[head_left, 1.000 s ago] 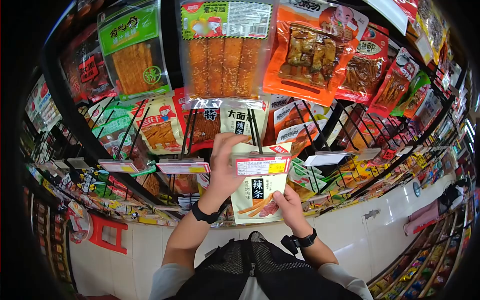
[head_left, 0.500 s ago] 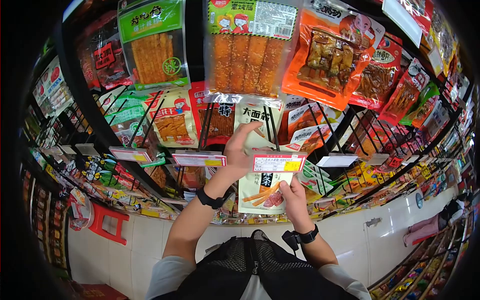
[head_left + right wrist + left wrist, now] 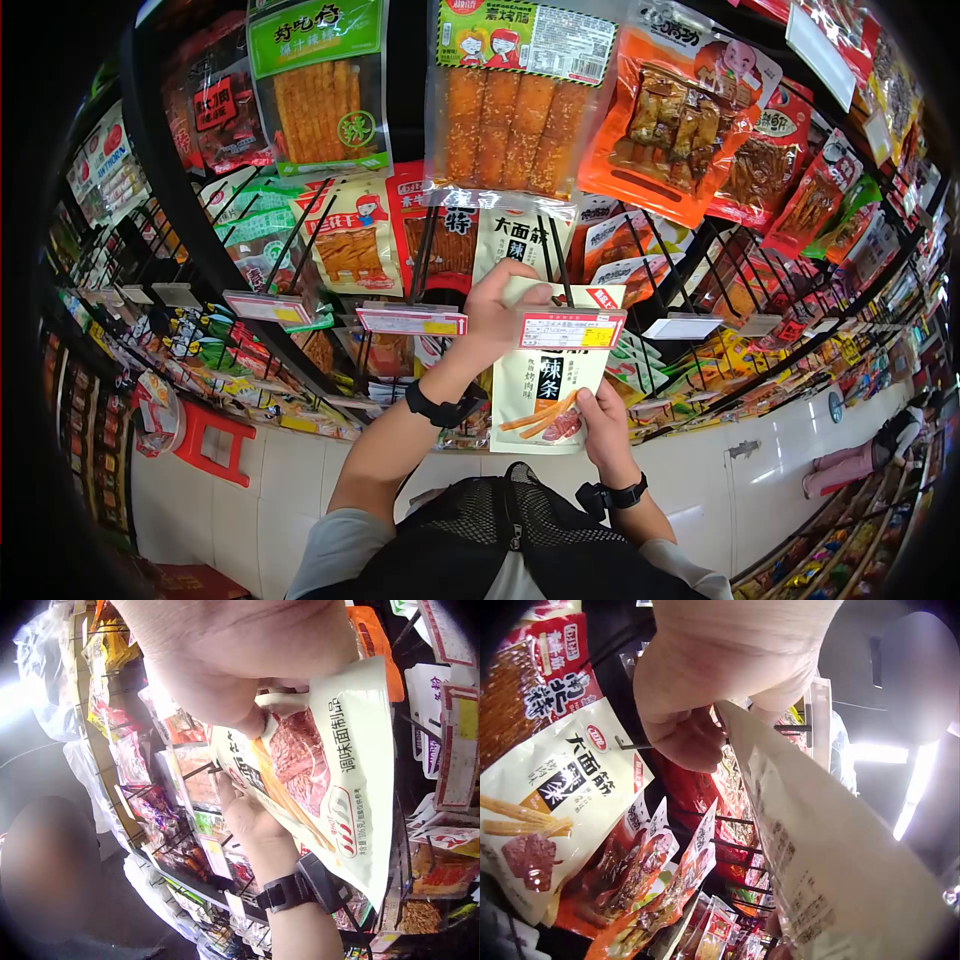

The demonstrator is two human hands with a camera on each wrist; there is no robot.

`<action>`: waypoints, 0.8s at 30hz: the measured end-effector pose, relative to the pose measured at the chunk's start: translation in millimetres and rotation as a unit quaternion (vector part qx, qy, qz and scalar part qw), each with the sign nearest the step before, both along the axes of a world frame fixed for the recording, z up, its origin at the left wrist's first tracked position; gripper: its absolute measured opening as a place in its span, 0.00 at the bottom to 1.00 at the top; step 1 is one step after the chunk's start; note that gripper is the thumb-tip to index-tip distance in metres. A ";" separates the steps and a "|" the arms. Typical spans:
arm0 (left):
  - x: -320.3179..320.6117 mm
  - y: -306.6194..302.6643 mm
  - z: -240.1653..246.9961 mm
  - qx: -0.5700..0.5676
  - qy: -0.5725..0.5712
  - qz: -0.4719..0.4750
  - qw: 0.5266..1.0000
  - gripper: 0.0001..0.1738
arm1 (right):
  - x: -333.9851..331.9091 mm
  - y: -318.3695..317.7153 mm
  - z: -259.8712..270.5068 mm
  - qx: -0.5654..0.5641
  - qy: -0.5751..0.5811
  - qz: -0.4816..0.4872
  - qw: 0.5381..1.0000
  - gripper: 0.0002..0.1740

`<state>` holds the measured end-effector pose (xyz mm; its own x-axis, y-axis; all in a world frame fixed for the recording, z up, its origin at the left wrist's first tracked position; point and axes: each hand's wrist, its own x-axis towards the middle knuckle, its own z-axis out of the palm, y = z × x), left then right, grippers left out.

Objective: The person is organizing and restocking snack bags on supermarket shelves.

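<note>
A cream snack packet (image 3: 545,405) with pictured orange strips and meat hangs upright at the shelf front, its upper part crossed by a price tag (image 3: 570,329). My left hand (image 3: 492,318) is at the packet's top, fingers curled at its upper corner beside the hook; in the left wrist view, that hand (image 3: 712,682) pinches the corner. Lower down, my right hand (image 3: 606,425) grips the right edge, thumb on the front and the other fingers behind. The right wrist view shows the packet's printed front (image 3: 322,765) under my right thumb. A matching packet (image 3: 555,802) hangs behind, on the rack.
Large snack bags hang above, including a sausage-like pack (image 3: 515,110) and an orange bag (image 3: 680,120). Black hooks with price tags (image 3: 412,321) jut out on both sides. A red stool (image 3: 218,445) stands on the floor at left; another person (image 3: 870,450) is at far right.
The shelf has shifted rightward in the head view. My left index finger, raised half a second ago, has come down at the packet's top. The packet dipped behind the tag, then came lower again.
</note>
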<state>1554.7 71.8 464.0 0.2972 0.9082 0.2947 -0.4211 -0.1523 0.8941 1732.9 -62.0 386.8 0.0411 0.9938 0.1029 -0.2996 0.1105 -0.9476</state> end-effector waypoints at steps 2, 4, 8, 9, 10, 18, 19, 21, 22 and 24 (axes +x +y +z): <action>1.8 3.7 3.9 0.013 0.023 0.036 0.999 0.12 | 0.0 3.4 7.0 -0.029 -0.007 0.011 1.000 0.19; 1.3 9.1 11.7 0.020 0.046 0.065 0.997 0.10 | -1.9 13.9 7.7 -0.033 -0.003 0.011 0.999 0.18; 3.0 48.4 6.3 0.074 0.039 0.104 0.991 0.12 | -1.1 57.4 1.5 -0.059 -0.021 0.012 0.998 0.14; 5.3 62.3 0.1 0.103 0.018 0.119 0.987 0.13 | 4.3 73.3 -3.5 -0.093 -0.059 0.029 0.994 0.13; 7.9 76.6 -6.5 0.134 -0.003 0.134 0.982 0.14 | 7.0 91.4 -13.9 -0.085 -0.072 -0.004 0.994 0.12; -19.5 101.9 -38.8 0.208 0.219 0.341 0.890 0.33 | -13.7 149.0 -23.3 0.077 -0.028 -0.133 0.988 0.15; -21.9 105.1 -44.8 0.210 0.230 0.332 0.890 0.33 | -12.3 152.8 -24.4 0.071 -0.007 -0.121 0.990 0.16; -23.8 109.7 -54.7 0.223 0.227 0.297 0.900 0.34 | -9.1 154.6 -27.0 0.085 -0.004 -0.117 0.990 0.18; -24.2 111.9 -58.3 0.218 0.207 0.259 0.918 0.34 | -7.9 156.9 -27.1 0.089 -0.005 -0.119 0.989 0.18; -23.1 111.0 -63.9 0.222 0.197 0.227 0.928 0.34 | -11.3 154.5 -18.5 0.085 0.016 -0.122 0.989 0.17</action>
<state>1531.6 182.8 400.1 0.0771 0.7818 0.6188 0.1225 -0.6234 0.7723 1721.6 92.5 368.3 0.2839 0.9224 0.2619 -0.2745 0.3399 -0.8995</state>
